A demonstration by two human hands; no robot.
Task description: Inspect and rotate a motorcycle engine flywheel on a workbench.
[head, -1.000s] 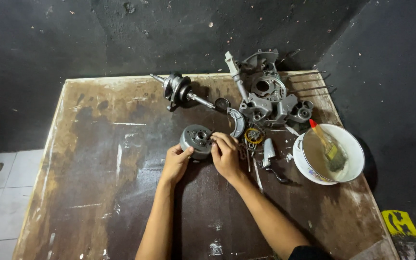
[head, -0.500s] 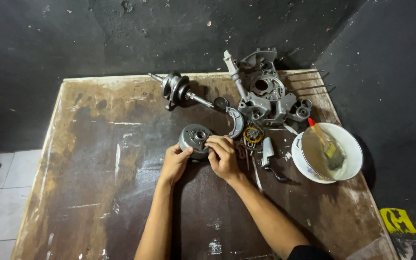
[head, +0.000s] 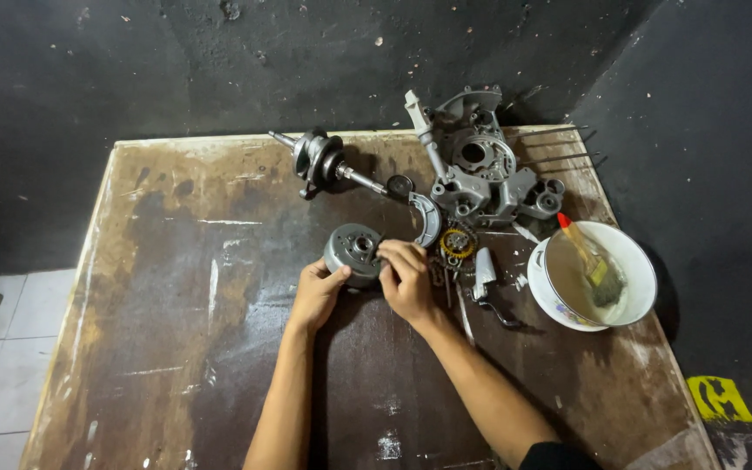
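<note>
One head-worn camera, looking steeply down over a worn workbench.

The single view sits above and behind the person's forearms, facing forward and down at the brown table (head: 176, 331), whose far edge meets a dark wall at the top. It stands back enough to take in almost the whole tabletop, with tiled floor at the lower left. The left hand (head: 317, 292) and right hand (head: 406, 278) fall just below centre, the engine parts (head: 480, 174) and white bowl (head: 602, 274) to the right. No second view shares the scene.
</note>
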